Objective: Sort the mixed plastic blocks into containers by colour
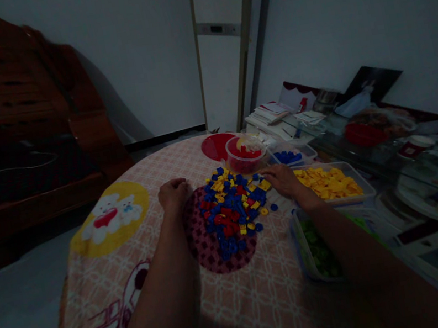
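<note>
A loose heap of small blue, red and yellow plastic building blocks (236, 206) lies on the tablecloth, partly over a dark red round patch. To the left of the heap, my left hand (173, 195) rests with its fingers curled closed; whatever might be inside is hidden. My right hand (282, 179) reaches to the heap's right edge. Its fingertips are pressed together beside a yellow block (264, 185), and anything between them is too small to make out. Under my right forearm stands a tub of green blocks (320, 250).
Beyond my right hand sit a box of yellow blocks (329, 183), a box of blue blocks (287, 157) and a round tub with red blocks (246, 154). A red lid (216, 146) lies behind. A cluttered glass table (370, 166) borders the right; a wooden bench (16, 108) stands left.
</note>
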`<state>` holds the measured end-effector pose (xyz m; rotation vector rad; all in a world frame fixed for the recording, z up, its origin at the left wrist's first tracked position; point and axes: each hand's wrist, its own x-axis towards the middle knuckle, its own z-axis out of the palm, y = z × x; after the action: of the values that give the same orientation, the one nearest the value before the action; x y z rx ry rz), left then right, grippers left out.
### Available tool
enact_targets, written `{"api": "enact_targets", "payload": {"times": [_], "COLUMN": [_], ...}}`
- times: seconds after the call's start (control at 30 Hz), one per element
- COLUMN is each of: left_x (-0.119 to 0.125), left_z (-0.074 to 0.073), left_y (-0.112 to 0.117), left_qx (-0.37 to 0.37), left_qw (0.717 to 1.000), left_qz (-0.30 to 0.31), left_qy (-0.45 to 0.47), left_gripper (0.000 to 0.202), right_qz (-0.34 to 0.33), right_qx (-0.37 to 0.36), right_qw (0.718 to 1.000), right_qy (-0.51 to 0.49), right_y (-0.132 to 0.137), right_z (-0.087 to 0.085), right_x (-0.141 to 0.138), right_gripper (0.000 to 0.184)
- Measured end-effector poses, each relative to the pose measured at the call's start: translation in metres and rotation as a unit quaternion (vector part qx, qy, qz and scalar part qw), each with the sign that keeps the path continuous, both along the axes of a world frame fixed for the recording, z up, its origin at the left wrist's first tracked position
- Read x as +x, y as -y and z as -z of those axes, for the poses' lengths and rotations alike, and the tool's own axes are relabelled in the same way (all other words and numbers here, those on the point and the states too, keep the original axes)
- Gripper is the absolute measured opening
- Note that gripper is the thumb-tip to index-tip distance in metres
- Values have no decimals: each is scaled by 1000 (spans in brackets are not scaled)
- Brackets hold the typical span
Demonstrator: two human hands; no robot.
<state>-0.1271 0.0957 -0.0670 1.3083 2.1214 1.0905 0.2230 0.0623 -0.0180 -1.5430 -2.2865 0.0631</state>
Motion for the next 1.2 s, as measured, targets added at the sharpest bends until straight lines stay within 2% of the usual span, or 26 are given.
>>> {"api": "enact_targets", "payload": {"times": [0.2, 0.3, 0.6, 0.83, 1.0, 1.1, 1.2], "left_x": [0, 0, -1, -2, 0, 0, -1], "left_z": [0, 2, 4, 3, 1, 2, 4], "left_y": [1, 0, -2, -2, -2, -2, -2], "left_qx": [4, 6, 8, 2, -1, 2, 3], "left_qw": [1000, 1000, 1000, 1000, 1000, 1000, 1000], "left_qz": [7, 6, -3, 7, -2, 3, 4], "left_qy": [-8, -8, 4, -10, -10, -10, -3], "left_gripper": [33, 34, 32, 33, 31, 32, 34], "right_qz": [-80, -99, -46, -43, 19, 106, 190], "right_qx": [-32, -44, -84, -9, 97, 157, 171], "right_qw": [996, 993, 991, 999, 994, 979, 963], "right_qy": [31, 44, 94, 5, -53, -80, -88], "right_y": [0, -3, 0, -3, -11, -13, -13], "right_z": [11, 15, 5, 7, 13, 14, 16], "right_x": [0, -1, -2, 2, 9, 14, 19], "right_gripper": [40, 39, 30, 32, 34, 38, 42]}}
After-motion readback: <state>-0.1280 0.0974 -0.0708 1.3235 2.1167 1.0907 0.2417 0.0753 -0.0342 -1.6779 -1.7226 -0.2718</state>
